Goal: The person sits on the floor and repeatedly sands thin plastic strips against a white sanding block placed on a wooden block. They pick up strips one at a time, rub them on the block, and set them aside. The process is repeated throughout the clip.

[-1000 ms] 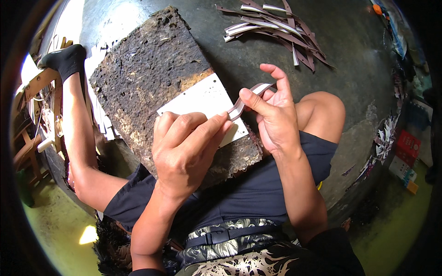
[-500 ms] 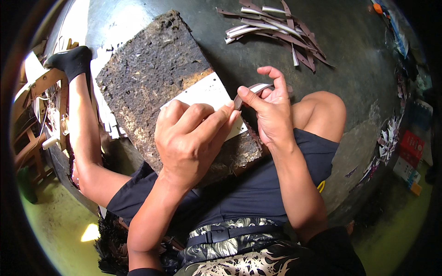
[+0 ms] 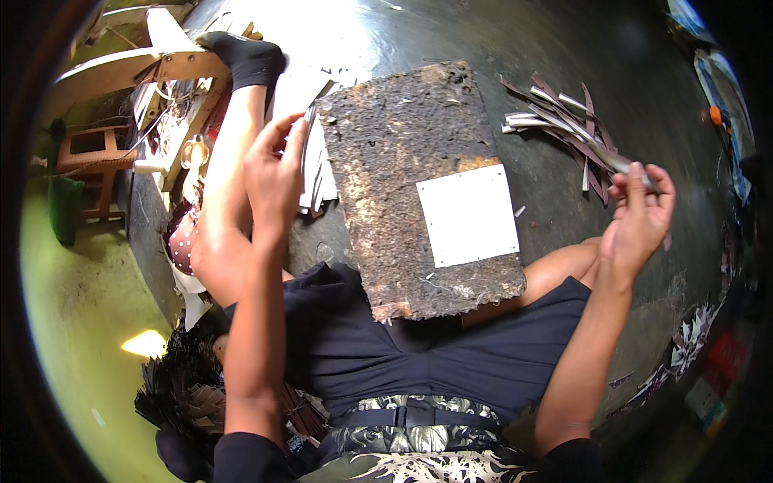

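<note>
Left hand [image 3: 274, 173] pinching pale strips [image 3: 312, 165] beside rough board [image 3: 403, 161]; right hand [image 3: 640, 217] clasping dark strip [image 3: 624, 165] over scrap pile [image 3: 564, 121], apparently for sorting.

Floor-level craft workshop

A worn cutting board [image 3: 411, 177] lies on the dark floor [image 3: 499, 48]; cut strips [image 3: 564, 121] are piled beside it.

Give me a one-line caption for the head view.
Seated person's left hand reaches pale strips beside rough board; right hand holds a strip near the pile.
</note>
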Demonstrator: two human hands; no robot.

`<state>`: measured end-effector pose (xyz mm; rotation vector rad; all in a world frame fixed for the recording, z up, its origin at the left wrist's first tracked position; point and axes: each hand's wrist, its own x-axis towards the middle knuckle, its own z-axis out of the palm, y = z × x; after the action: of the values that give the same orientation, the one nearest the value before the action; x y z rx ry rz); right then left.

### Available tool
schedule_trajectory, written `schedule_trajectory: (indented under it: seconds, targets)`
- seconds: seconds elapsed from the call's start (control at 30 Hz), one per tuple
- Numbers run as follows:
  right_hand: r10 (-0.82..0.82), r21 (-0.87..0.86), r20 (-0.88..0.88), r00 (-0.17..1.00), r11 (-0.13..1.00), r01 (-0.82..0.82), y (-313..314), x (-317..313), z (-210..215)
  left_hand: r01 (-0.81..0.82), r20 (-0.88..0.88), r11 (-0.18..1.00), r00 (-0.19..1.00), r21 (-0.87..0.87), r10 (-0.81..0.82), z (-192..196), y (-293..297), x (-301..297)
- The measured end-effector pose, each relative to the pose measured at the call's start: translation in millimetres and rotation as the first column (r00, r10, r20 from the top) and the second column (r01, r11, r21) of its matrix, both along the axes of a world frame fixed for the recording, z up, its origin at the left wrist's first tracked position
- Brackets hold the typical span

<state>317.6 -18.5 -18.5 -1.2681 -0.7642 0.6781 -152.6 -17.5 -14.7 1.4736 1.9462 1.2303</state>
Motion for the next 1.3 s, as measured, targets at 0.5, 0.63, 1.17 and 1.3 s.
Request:
schedule_trajectory:
  seconds: [0.5,0.63,1.17,1.3]
  targets:
    - [0.295,-0.467,0.107,0.950,0.858,-0.214,7,-1,-59,-0.005,-0.626,0.989,0.775,-0.148,-0.090,-101,85,-95]
    - [0.353,-0.486,0.110,0.929,0.835,-0.260,9,-20,-42,0.038,-0.307,0.989,0.948,-0.145,-0.082,-94,82,-102]
    - [0.709,-0.476,-0.067,0.702,0.596,-0.647,-66,-86,48,0.569,-0.243,0.753,0.719,-0.331,-0.651,68,-59,134]
    - [0.651,-0.445,-0.076,0.755,0.655,-0.610,-66,-91,35,0.606,-0.395,0.792,0.710,-0.081,-0.583,56,-63,166]
